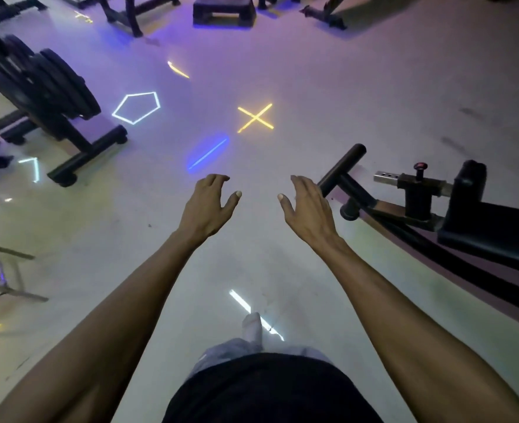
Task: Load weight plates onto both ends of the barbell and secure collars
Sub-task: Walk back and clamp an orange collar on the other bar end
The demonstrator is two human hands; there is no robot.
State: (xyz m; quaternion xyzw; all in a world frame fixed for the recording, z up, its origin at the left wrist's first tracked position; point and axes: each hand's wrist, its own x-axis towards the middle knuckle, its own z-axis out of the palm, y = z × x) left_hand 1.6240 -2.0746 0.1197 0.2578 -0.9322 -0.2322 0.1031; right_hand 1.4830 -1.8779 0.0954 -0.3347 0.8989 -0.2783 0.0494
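Both my arms reach forward over a pale glossy gym floor. My left hand [208,206] hangs in the air with loosely curled fingers and holds nothing. My right hand [308,206] is beside it, fingers relaxed and spread, also empty. Several black weight plates [54,83] sit stacked on a black storage rack [78,148] at the far left, well ahead of my left hand. No barbell or collar shows in the view.
A black bench frame [404,215] with a round handle bar [342,167] and a red-knobbed adjusting pin [420,166] lies close to the right of my right hand. A black step platform [224,10] and machine legs stand at the back. Light reflections mark the floor.
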